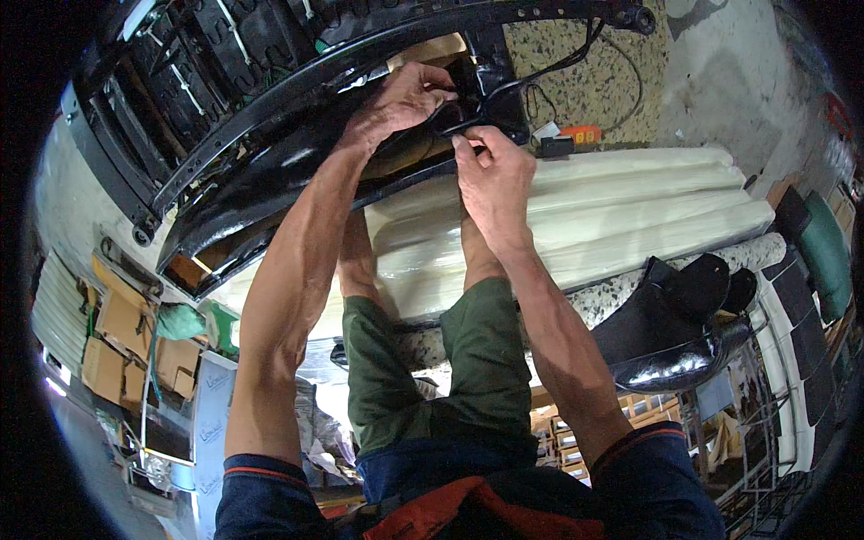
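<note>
Both of my hands are at the right end of a glossy black upholstered frame piece [270,171], whose wooden inside shows at its ends. My left hand [405,99] is closed, with its fingertips pinched beside a black cable [504,93]; what they hold is too small to make out. Just nearer to me, my right hand [497,175] pinches the cable between thumb and forefinger. From there the cable runs up to the right over the frame. A small black box [557,146] with an orange label [583,134] lies right of my right hand.
A black metal frame [297,76] with springs stands along the far side. Long cream padding [630,198] lies across in front of my legs. On the right sits a black upholstered part [679,328]. Cardboard boxes [126,319] and a light-blue carton [214,423] are at left.
</note>
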Tool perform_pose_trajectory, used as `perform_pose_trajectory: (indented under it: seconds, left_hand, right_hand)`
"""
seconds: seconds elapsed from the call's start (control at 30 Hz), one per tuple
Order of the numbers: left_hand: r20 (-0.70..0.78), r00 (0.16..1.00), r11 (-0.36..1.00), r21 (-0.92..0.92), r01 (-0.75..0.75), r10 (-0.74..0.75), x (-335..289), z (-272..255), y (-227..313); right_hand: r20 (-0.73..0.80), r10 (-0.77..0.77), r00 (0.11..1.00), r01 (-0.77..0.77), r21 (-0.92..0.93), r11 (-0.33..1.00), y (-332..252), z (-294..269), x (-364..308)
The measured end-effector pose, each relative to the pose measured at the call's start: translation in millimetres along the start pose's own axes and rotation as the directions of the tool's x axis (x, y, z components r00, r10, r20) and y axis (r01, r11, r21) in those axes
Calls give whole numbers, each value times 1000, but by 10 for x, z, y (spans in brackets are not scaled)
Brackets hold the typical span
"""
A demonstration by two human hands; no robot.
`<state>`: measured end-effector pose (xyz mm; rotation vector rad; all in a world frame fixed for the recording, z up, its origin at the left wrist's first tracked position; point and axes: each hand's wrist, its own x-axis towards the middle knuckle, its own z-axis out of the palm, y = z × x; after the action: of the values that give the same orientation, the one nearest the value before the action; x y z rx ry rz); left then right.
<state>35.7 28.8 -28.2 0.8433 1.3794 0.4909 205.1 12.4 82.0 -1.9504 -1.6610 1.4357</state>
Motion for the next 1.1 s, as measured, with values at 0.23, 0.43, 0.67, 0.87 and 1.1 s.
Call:
perform_pose_trajectory:
  seconds: [0.23, 0.43, 0.67, 0.87, 1.1]
  left_hand:
    - [16, 998, 916, 398, -56, 54, -27, -207, 274]
    - [-96, 985, 956, 271, -115, 146, -58, -132, 206]
    - [-41, 999, 999, 46, -17, 19, -49, -122, 253]
    - [121, 992, 999, -27, -34, 37, -58, -212, 254]
    - [161, 986, 986, -164, -15, 42, -63, -221, 240]
  right_hand:
    - [102, -98, 990, 129, -356, 926, -55, 190, 194]
    - [147, -91, 985, 141, -382, 913, -106, 293, 230]
    - [156, -215, 964, 260, -387, 885, -107, 353, 141]
    - [-216, -123, 969, 125, -6, 992, 17, 354, 147]
    - [-131, 154, 979, -107, 308, 945, -22, 299, 154]
